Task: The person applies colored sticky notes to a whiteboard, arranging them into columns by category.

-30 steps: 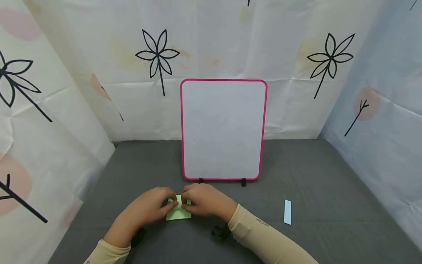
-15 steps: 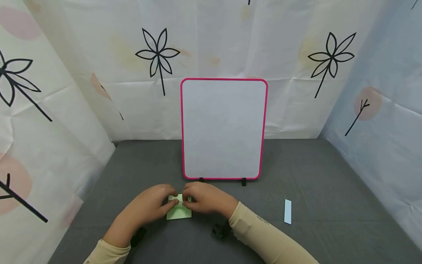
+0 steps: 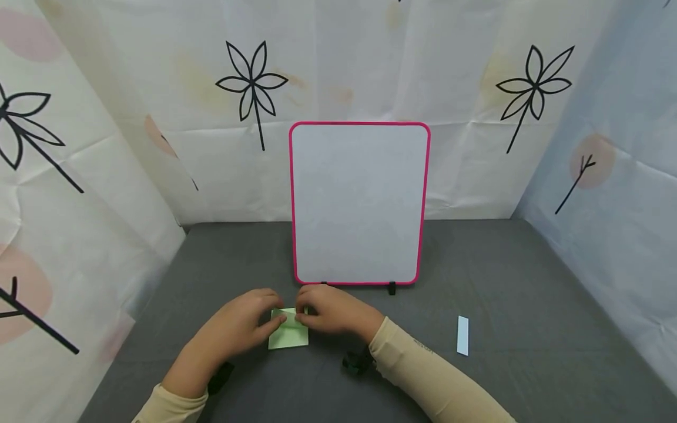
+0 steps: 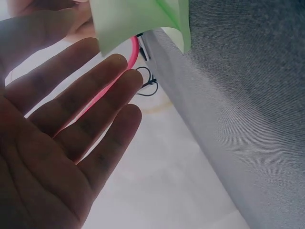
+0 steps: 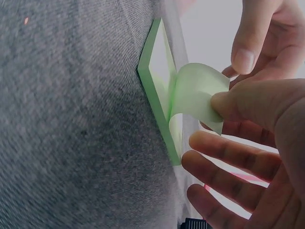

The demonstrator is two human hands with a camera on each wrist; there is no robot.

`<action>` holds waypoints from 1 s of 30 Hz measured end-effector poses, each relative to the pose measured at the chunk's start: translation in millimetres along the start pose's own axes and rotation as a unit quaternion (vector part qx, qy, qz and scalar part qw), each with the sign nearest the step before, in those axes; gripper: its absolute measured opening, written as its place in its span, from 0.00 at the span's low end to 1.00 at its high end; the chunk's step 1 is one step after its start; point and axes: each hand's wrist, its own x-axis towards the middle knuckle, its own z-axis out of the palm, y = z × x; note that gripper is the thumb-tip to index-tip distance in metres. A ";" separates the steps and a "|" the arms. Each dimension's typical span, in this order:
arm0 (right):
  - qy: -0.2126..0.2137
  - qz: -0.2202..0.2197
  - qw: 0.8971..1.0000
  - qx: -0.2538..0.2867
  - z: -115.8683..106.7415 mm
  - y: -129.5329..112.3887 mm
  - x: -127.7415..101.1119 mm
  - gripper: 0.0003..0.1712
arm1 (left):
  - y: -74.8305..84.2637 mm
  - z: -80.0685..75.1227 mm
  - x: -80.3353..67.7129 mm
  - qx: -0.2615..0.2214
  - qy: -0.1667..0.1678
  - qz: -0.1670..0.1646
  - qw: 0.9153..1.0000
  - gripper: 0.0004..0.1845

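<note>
Since a moment ago the right hand (image 5: 252, 143) has curled the top sticky note (image 5: 198, 93) off the pad (image 5: 157, 81), grip pinching it; the left hand (image 3: 240, 326), fingers relaxed, rests at the pad's 9 o'clock.

A grey cloth-covered table (image 3: 222, 264) carries everything. A pad of green sticky notes (image 3: 288, 338) lies flat on it, directly under the fingertips of the left hand (image 3: 238, 326) and the right hand (image 3: 330, 311). Just beyond both hands a pink-framed whiteboard (image 3: 359, 202) stands upright on two small black feet. Well to the right of the right hand lies a narrow white paper strip (image 3: 462, 335), flat on the cloth.
</note>
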 end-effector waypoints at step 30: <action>0.012 0.043 0.998 0.041 -6.5 10.6 -2.6 0.07 | 14.0 6.0 2.4 -0.025 -0.077 -0.008 0.997 0.07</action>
